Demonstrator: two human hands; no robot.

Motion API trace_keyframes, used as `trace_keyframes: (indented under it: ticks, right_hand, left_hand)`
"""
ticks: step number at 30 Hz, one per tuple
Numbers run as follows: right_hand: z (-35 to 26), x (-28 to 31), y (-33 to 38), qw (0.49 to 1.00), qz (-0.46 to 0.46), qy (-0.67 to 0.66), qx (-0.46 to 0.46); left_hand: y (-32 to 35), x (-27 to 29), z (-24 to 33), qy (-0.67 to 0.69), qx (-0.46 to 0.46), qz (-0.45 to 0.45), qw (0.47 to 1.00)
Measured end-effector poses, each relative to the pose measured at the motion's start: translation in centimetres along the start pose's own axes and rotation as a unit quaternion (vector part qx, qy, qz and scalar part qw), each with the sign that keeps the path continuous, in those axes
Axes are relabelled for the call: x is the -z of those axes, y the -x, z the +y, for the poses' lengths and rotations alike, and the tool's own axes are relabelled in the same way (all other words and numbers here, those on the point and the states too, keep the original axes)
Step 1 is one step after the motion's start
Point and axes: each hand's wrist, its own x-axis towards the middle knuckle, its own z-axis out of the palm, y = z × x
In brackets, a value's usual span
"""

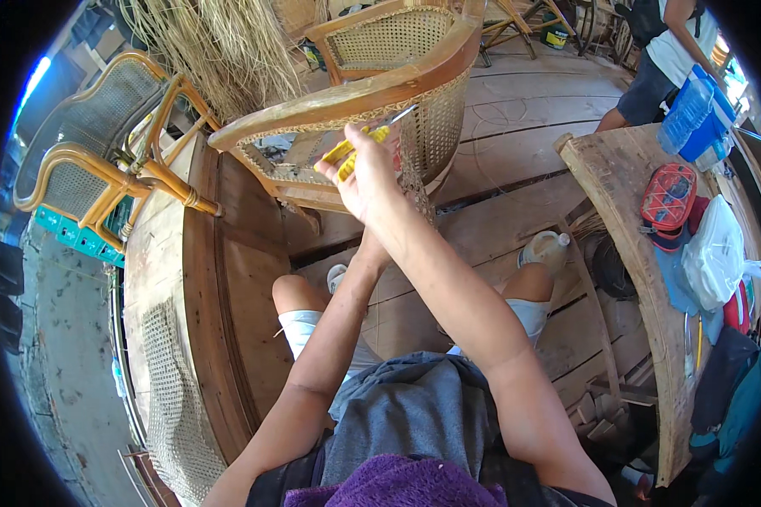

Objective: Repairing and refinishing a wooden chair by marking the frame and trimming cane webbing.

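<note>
Two hands meet at the woven cane chair lying tipped ahead. The right hand has its grip closed on yellow-handled pliers against the webbing; the left hand is hidden behind it, grip unreadable. Open floorboards lie rightward; a wooden surface with bags crowds the edge.

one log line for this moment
right hand: grips yellow-handled tool | left hand: hidden behind right forearm | tool tip at cane chair frame
</note>
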Motion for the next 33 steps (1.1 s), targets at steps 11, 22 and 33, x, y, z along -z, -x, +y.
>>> trace_keyframes:
  ticks: [11,22,33]
  right_hand:
    - [1.1,2.0,-0.5,0.997,0.042,-0.006,0.062]
    - [-1.4,5.7,3.3,0.978,0.033,0.204,0.039]
    - [-5.0,2.5,-0.6,0.999,0.033,0.037,-0.006]
  left_hand:
    - [0.5,-1.2,-2.2,-0.121,-0.102,0.039,0.987]
    - [0.6,-6.0,-2.2,-0.250,-0.002,-0.028,0.968]
    - [1.2,-2.9,1.5,0.052,-0.015,-0.079,0.995]
